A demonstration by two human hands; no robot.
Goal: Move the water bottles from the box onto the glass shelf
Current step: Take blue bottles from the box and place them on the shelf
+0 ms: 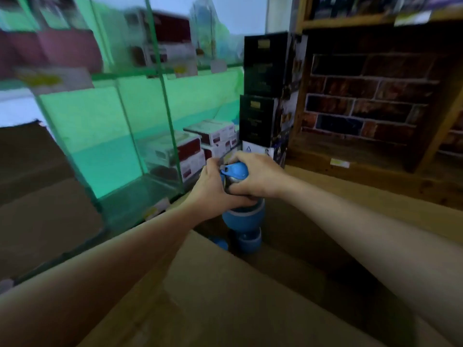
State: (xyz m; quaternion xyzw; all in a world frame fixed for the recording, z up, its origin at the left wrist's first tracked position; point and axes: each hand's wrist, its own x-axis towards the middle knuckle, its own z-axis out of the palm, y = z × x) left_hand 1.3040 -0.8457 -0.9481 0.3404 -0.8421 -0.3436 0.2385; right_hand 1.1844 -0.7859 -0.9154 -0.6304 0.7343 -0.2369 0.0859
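A blue water bottle [244,212] with a blue cap stands upright above the open cardboard box [225,284]. My left hand [213,189] grips its body from the left. My right hand [255,176] curls over its cap and neck from the right. Down inside the box, just below it, I see more blue bottle parts [248,240]. The glass shelf [140,194] lies to the left, green-tinted, with its front edge close to my left wrist. The view is blurred.
Red and white product boxes [190,156] sit on the glass shelf behind my hands. Stacked black boxes [265,88] stand at the shelf's right end. A wooden shelf with a brick-pattern back [370,101] fills the right. Price tags [155,209] line the glass edge.
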